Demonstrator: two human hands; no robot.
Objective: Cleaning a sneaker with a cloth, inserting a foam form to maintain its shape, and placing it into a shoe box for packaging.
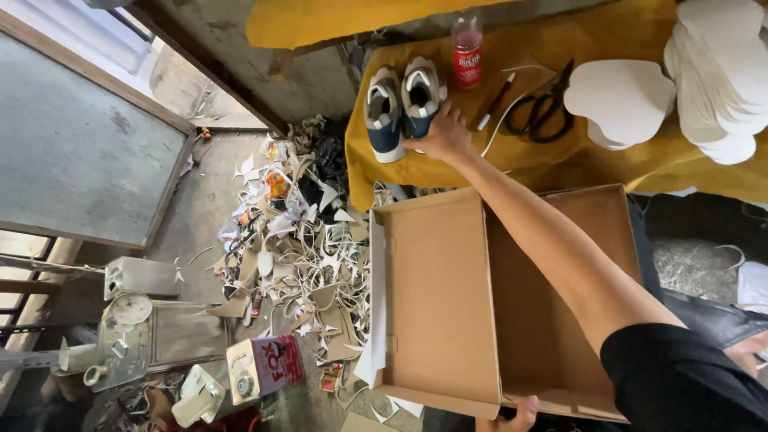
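R hand (444, 136) grips shoes (402, 104) near table edge; L hand (512, 416) clasps open box (448, 296) rim.

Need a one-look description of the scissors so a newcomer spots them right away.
Start at the table under the yellow cloth at the top of the view. Right of the pair of shoes that the right hand grips, past the pen, lie the scissors. They are the only black, two-looped thing there, just left of the white cut-out stacks.

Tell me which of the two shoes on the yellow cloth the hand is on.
The right hand rests on the shoe nearer the red bottle. The other shoe, toward the scrap pile, is untouched.
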